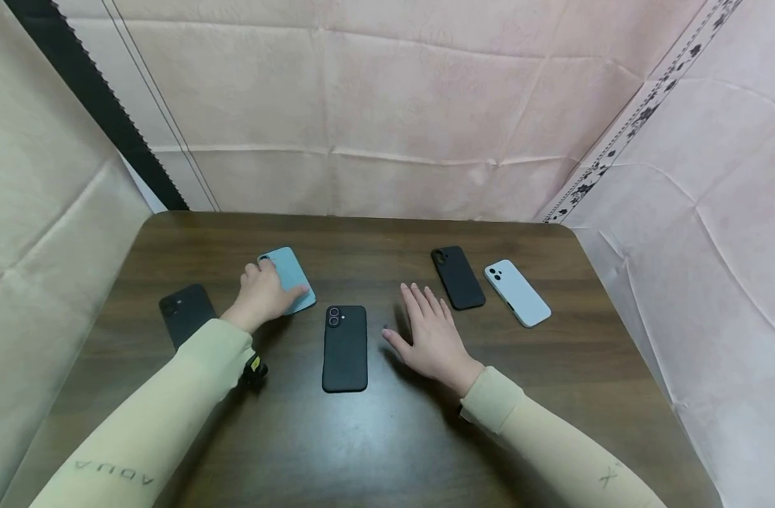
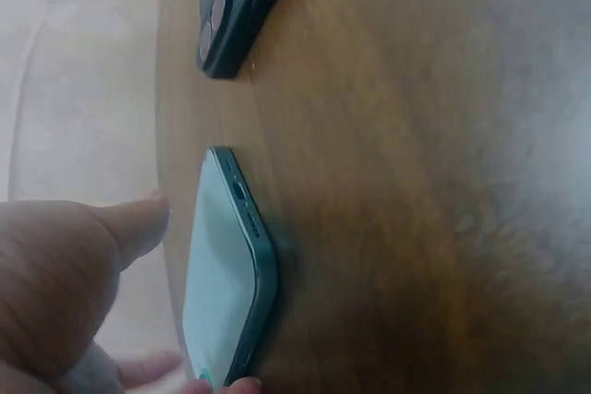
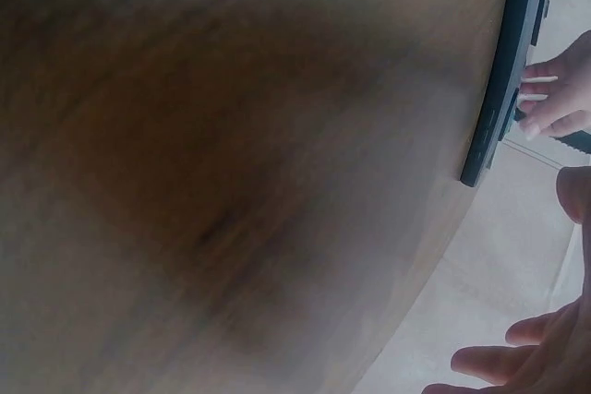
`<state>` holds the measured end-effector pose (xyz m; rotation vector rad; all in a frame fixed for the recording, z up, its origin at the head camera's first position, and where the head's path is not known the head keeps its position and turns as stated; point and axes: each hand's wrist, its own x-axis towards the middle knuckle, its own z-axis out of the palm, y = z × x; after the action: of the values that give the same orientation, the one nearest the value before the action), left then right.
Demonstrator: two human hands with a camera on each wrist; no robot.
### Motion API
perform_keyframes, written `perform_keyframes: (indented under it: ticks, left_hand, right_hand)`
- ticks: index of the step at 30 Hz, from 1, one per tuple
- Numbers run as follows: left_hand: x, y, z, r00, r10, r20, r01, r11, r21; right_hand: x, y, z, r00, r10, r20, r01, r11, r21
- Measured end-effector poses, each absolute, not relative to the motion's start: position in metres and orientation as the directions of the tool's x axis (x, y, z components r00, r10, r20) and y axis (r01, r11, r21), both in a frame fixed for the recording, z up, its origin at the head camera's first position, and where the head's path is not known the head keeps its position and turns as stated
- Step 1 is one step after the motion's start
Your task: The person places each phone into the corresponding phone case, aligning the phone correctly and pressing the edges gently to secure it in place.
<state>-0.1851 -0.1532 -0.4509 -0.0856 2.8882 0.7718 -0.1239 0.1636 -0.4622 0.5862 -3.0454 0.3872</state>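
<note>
Light-blue phone (image 1: 290,269): lies flat on the table (image 1: 393,451) beneath our left hand (image 1: 262,298), back facing up, with much of its surface showing beside the thumb.
Left hand's grip: spread wide across the phone, thumb out to one side and fingers over the camera end. In the left wrist view we see the thumb apart from the phone and a fingertip at its edge; whether that fingertip touches, we cannot tell.
Reason for the spread: we judge that thumb and fingers straddle it because so thin a slab offers only its edges.
Camera end: points away from us, leaning left, under the fingers; the short edge with the charging port (image 2: 240,190) faces nearer us.
Long axis: slants from beyond the left hand, at its fingers, to the nearer side at its right.
Right hand (image 1: 433,342): wide, fingers straight, thumb apart, holding nothing; we take it to be kept aside so the left has room.
Middle dark phone (image 1: 345,360): between our hands, back up, its long axis running nearly straight away from us.
Left dark phone (image 1: 187,314): left of the left hand, partly hidden by that sleeve (image 1: 216,360).
Right-side pair: a black phone (image 1: 458,277) just beyond the right fingertips, and a pale phone (image 1: 519,293) farther right; we read their spacing as keeping each one separate.
</note>
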Motion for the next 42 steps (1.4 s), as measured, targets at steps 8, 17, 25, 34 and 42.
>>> perform_keyframes:
  ticks: [8, 17, 25, 34, 42]
  left_hand:
    - [-0.192, -0.147, -0.453, -0.946, -0.140, -0.293, -0.255, 0.880, 0.402]
    - [-0.197, -0.139, -0.450, -0.933, -0.179, -0.311, -0.285, 0.896, 0.340]
    - [-0.198, -0.143, -0.439, -0.922, -0.089, -0.376, -0.220, 0.920, 0.323]
    - [-0.198, -0.150, -0.434, -0.912, -0.028, -0.410, -0.185, 0.919, 0.348]
    - [-0.199, -0.152, -0.435, -0.905, -0.031, -0.424, -0.205, 0.906, 0.371]
  right_hand:
    - [-0.125, 0.163, -0.463, -0.934, -0.354, 0.046, -0.354, 0.902, -0.249]
    - [-0.129, 0.162, -0.465, -0.941, -0.339, 0.026, -0.335, 0.914, -0.230]
    - [-0.132, 0.162, -0.463, -0.938, -0.345, 0.028, -0.341, 0.908, -0.243]
    - [-0.133, 0.161, -0.463, -0.942, -0.335, 0.021, -0.329, 0.911, -0.250]
    - [-0.131, 0.162, -0.465, -0.942, -0.335, 0.004, -0.324, 0.907, -0.268]
